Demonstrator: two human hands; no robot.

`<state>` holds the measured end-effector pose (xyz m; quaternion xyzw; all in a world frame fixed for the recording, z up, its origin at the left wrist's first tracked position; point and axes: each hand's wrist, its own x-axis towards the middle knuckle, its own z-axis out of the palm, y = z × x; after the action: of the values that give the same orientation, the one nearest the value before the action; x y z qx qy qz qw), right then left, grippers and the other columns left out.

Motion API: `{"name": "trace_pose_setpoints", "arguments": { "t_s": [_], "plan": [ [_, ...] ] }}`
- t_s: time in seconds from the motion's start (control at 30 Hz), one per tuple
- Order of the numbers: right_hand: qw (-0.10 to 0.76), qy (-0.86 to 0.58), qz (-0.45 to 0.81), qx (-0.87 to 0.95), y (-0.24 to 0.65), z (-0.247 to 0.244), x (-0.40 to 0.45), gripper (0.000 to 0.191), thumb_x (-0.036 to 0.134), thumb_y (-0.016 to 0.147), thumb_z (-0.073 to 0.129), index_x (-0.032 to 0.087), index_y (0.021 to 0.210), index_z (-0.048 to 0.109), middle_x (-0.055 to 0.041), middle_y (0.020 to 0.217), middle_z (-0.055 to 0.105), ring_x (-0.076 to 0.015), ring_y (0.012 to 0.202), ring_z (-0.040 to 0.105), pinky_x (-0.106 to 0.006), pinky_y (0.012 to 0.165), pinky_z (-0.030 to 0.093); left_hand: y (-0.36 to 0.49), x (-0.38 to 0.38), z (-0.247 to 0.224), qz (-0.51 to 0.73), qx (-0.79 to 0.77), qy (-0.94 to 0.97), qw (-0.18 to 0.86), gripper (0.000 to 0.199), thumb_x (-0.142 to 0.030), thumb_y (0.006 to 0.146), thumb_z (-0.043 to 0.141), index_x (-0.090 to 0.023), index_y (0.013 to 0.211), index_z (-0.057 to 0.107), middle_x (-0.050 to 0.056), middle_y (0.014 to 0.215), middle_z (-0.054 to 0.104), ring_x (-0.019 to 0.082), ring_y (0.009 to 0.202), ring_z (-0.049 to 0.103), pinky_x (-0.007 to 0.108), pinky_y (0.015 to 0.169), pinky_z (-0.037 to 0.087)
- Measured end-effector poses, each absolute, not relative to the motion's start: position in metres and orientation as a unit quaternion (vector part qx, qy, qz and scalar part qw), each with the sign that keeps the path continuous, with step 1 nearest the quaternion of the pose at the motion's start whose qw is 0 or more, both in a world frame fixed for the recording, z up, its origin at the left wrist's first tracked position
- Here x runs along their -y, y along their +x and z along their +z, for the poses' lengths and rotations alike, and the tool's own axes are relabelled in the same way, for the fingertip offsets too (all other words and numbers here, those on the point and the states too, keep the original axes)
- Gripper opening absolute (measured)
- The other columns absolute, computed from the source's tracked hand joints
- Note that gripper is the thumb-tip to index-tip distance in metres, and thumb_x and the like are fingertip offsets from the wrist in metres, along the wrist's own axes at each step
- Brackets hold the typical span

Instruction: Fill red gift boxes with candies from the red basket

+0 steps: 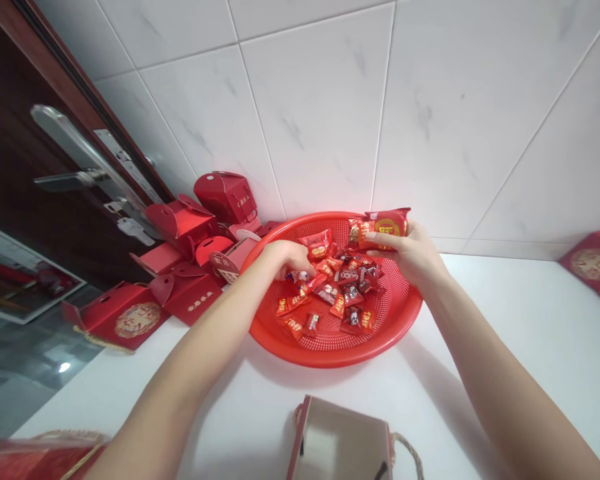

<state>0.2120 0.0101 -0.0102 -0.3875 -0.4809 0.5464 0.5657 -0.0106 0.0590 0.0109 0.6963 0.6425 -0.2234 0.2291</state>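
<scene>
A round red plastic basket holds several wrapped candies in red, orange and dark wrappers. My left hand reaches in over its left side, fingers curled down among the candies; whatever the fingertips pinch is hidden. Over the basket's right rim, my right hand grips red snack packets with gold print, one smaller packet in front of a larger one. In front of the basket stands an open box with a pale inside and a rope handle, cut off by the lower edge.
Several folded red gift boxes are piled left of the basket. Another red box stands at the far right. The white table meets a tiled wall. A dark door with a metal handle is at the left.
</scene>
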Motion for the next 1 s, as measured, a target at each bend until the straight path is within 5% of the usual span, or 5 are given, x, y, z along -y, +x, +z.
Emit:
{"name": "trace_pose_setpoints", "arguments": {
  "t_s": [0.13,0.27,0.5,0.73,1.0],
  "plan": [
    [0.567,-0.386,0.547,0.48,0.212,-0.009,-0.01,0.034,0.027,0.06,0.089,0.017,0.085,0.067,-0.0072,0.087,0.075,-0.0225,0.08,0.073,-0.034,0.069,0.062,-0.011,-0.065,0.011,-0.132,-0.687,0.683,0.211,0.038,-0.025,0.086,0.057,-0.011,0.12,0.067,0.016,0.111,0.076,0.021,0.079,0.075,0.023,0.06,0.056],
    [0.567,-0.391,0.546,0.477,0.211,-0.007,-0.008,0.035,0.027,0.061,0.088,0.016,0.087,0.067,-0.0077,0.088,0.075,-0.0233,0.083,0.074,-0.034,0.07,0.062,-0.015,-0.069,0.013,-0.09,-0.695,0.701,0.133,0.028,-0.015,0.079,0.06,-0.013,0.103,0.074,0.012,0.099,0.078,0.023,0.086,0.075,0.022,0.064,0.054],
    [0.568,-0.39,0.548,0.474,0.211,-0.007,-0.009,0.036,0.026,0.06,0.088,0.016,0.087,0.067,-0.0072,0.086,0.075,-0.0222,0.08,0.074,-0.031,0.067,0.062,-0.013,-0.065,0.014,-0.136,-0.701,0.679,0.168,0.026,-0.023,0.073,0.075,-0.012,0.096,0.073,0.014,0.093,0.079,0.025,0.078,0.076,0.023,0.058,0.054],
    [0.575,-0.384,0.55,0.469,0.211,-0.008,-0.009,0.036,0.025,0.058,0.089,0.017,0.086,0.067,-0.0058,0.084,0.075,-0.0213,0.077,0.073,-0.031,0.065,0.062,-0.006,-0.052,0.022,-0.205,-0.71,0.644,0.2,0.035,-0.032,0.084,0.067,-0.007,0.108,0.069,0.02,0.099,0.079,0.027,0.071,0.077,0.029,0.06,0.059],
    [0.567,-0.385,0.549,0.479,0.211,-0.008,-0.008,0.033,0.027,0.06,0.089,0.017,0.085,0.069,-0.0058,0.085,0.075,-0.0209,0.077,0.073,-0.031,0.066,0.062,-0.002,-0.048,0.01,-0.302,-0.606,0.655,0.335,0.03,-0.039,0.065,0.086,-0.014,0.07,0.069,0.011,0.067,0.075,0.024,0.061,0.073,0.029,0.06,0.058]
  ]
}}
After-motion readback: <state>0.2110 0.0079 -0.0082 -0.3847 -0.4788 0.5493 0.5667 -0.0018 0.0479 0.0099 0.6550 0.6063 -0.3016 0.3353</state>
